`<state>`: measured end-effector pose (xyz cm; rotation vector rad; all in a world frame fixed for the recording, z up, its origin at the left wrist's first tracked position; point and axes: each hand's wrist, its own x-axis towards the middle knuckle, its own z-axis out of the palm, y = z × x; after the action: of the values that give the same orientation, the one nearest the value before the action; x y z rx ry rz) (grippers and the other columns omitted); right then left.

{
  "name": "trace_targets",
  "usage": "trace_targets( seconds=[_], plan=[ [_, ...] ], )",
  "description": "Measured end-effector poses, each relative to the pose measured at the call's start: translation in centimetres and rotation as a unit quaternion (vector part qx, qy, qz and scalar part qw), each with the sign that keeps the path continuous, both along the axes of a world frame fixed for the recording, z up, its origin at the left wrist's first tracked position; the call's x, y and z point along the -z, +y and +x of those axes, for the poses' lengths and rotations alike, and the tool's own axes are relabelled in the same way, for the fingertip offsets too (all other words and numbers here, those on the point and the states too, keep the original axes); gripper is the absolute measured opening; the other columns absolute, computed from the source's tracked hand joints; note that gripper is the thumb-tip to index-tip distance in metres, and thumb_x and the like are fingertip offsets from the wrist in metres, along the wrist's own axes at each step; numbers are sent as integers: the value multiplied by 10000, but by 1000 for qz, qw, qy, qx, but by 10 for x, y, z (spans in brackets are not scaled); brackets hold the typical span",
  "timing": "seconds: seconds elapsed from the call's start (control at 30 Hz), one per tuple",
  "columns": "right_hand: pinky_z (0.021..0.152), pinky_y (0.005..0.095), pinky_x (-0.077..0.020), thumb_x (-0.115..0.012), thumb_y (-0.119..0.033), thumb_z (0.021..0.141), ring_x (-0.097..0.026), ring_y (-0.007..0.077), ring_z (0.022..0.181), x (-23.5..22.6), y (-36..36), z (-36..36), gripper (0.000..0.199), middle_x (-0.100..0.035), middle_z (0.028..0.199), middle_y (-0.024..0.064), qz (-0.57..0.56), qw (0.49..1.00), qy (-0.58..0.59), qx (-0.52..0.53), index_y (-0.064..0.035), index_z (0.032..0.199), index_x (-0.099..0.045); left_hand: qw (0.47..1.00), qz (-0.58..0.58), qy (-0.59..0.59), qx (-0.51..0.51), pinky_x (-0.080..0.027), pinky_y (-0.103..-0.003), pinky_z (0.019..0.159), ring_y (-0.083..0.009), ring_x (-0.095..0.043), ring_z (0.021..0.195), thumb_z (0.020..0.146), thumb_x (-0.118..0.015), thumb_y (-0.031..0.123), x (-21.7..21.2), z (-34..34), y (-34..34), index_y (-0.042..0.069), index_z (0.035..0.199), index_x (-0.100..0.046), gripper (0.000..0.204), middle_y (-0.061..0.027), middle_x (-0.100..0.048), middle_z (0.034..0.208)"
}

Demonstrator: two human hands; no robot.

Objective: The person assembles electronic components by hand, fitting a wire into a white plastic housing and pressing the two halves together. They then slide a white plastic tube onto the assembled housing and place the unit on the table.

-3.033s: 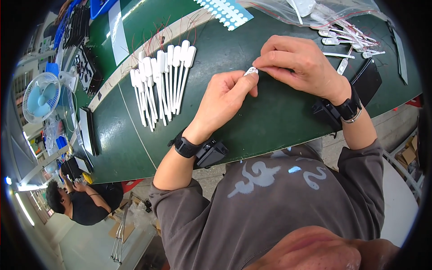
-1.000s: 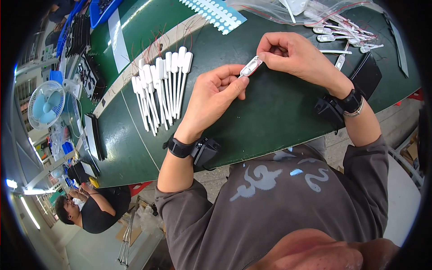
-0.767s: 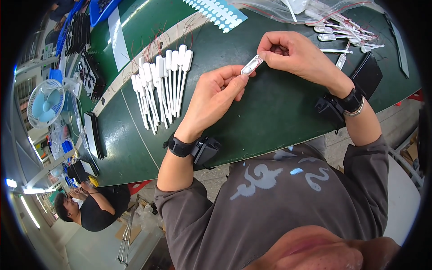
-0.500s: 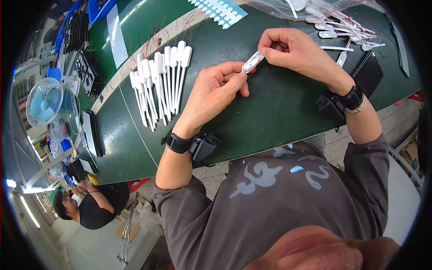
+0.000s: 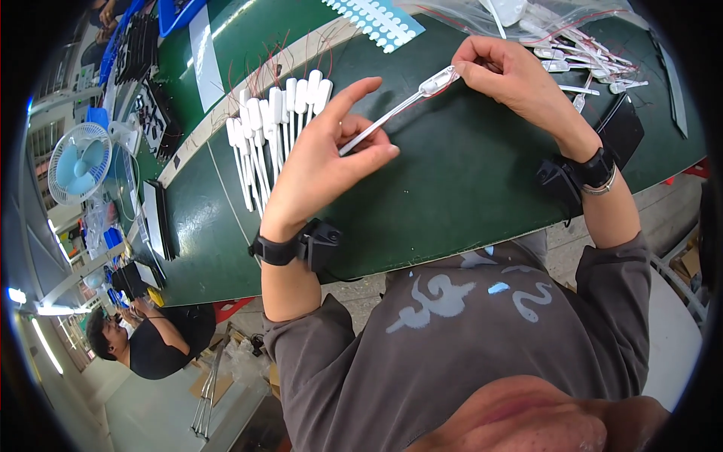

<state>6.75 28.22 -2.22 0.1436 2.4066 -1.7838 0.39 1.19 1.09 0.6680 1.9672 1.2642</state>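
My right hand (image 5: 506, 79) pinches the far end of a white paddle-headed plastic stick (image 5: 438, 81), which has an open hollow in its head and a thin red wire along it. Its slim stem slants down to the left, into the palm of my left hand (image 5: 324, 154). There the thumb and index finger are spread wide and the other fingers are loosely bent; the stem lies across the hand without a visible pinch. Left of that hand stand out several similar white sticks (image 5: 256, 117) laid side by side, heads away from me, with fine red wires; my left hand partly covers them.
A clear bag (image 5: 452, 15) and a pile of wired white sticks (image 5: 584, 60) lie at the far right. Near them is a dark flat piece (image 5: 623, 124). A blue sheet with white tabs (image 5: 376, 22) lies at the back. At left are a fan (image 5: 78, 163) and another person (image 5: 154, 343).
My left hand has let go of the stick's head, opened and moved down and left along the stem. My right hand, still pinching the stick, has shifted slightly up and right.
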Motion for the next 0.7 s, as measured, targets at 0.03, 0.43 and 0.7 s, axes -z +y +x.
trace_targets(
  seconds=[0.03, 0.43, 0.7],
  plan=[
    [553, 197, -288, -584, -231, 978, -367, -2, 641, -1, 2, -1, 190, -442, 736, -90, -6, 1000, -6, 14, -45, 947, -605, 999, 4, -35, -18, -512, -249, 783, -119, -643, 839, 889, -704, 73, 0, -4, -2, 29, 1465, -424, 642, -61, -678, 932],
    [528, 187, -298, -594, -275, 980, -380, 0, 601, 4, 9, -5, 210, -454, 722, -94, -44, 995, 26, 90, -68, 989, -625, 983, 78, -136, -101, -528, -242, 651, -123, -654, 743, 996, -578, 136, 2, -15, -5, -6, 1396, -476, 437, -95, -688, 897],
    [525, 184, -287, -597, -295, 985, -368, -2, 595, 3, 9, -5, 221, -435, 704, -95, -20, 993, 46, 105, -75, 991, -624, 982, 38, -109, -147, -514, -229, 578, -114, -657, 692, 1007, -588, 207, 2, -11, -2, -27, 1124, -667, 273, -89, -707, 830]
  ],
)
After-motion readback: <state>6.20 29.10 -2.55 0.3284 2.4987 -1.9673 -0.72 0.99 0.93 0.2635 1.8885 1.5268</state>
